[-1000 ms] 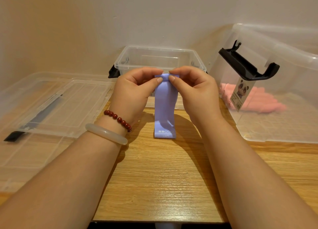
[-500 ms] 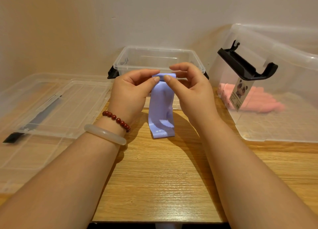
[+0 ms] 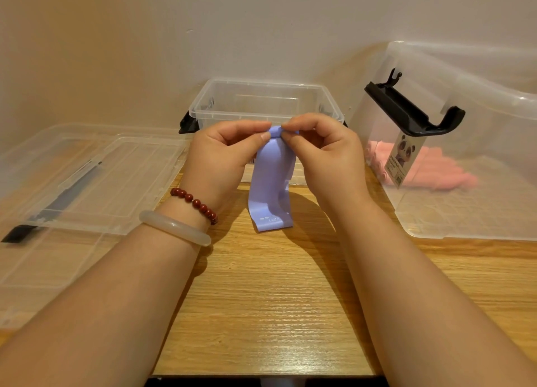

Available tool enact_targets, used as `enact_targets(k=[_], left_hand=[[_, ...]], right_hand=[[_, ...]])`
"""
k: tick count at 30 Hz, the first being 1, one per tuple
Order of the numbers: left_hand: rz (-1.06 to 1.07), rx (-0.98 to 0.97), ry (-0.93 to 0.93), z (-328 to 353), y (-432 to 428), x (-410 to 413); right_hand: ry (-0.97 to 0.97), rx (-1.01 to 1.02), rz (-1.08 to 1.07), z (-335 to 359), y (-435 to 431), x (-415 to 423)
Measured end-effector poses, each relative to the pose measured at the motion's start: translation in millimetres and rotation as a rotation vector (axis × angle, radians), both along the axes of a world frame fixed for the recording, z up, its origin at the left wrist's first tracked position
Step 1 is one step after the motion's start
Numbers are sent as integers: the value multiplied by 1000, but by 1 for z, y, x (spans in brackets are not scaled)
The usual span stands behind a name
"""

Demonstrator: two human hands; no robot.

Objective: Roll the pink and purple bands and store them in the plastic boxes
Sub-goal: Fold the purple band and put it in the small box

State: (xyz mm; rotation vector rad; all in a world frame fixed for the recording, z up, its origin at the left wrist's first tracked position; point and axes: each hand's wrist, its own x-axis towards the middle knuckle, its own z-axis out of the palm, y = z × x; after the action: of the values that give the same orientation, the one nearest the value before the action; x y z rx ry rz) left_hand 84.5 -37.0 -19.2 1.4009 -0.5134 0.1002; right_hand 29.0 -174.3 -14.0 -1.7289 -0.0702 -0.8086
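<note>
One purple band (image 3: 271,189), in two hands: left hand (image 3: 220,157), right hand (image 3: 325,160). Two boxes: small box (image 3: 232,115) behind the band, big box (image 3: 479,218) to its right. Pink rolls (image 3: 430,171), too bunched to count. Two stacked lids (image 3: 96,177) left of the band. Two bracelets (image 3: 174,226).

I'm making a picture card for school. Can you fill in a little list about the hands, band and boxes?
purple band: top rolled, tail hangs over the wooden table
left hand: pinches the roll
right hand: pinches the roll too
small clear box: open, behind the hands
pink rolled bands: inside the big clear box, right
clear lid: lies at left
</note>
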Motion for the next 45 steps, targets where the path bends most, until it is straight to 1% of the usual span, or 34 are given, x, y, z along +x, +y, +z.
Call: enact_targets(k=[4, 9, 13, 16, 20, 23, 28, 35, 42, 45], left_hand=[[65, 6, -58, 2, 1, -1], [43, 21, -84, 2, 0, -2], [-23, 31, -27, 0, 0, -1], [-27, 23, 7, -1, 1, 1], [16, 29, -23, 0, 1, 1], [42, 35, -56, 2, 2, -1], [47, 28, -73, 4, 2, -2], [-18, -12, 21, 0, 0, -1], [55, 7, -34, 2, 1, -1], [62, 27, -58, 3, 1, -2]], right_hand=[[40, 11, 24, 0, 3, -1], [71, 13, -8, 0, 0, 1], [65, 24, -18, 1, 0, -1], [66, 38, -3, 2, 0, -1], [60, 31, 14, 1, 1, -2], [78, -30, 29, 1, 1, -3], [52, 3, 17, 1, 1, -1], [27, 49, 9, 1, -1, -1], [64, -9, 33, -1, 0, 0], [65, 16, 46, -2, 0, 1]])
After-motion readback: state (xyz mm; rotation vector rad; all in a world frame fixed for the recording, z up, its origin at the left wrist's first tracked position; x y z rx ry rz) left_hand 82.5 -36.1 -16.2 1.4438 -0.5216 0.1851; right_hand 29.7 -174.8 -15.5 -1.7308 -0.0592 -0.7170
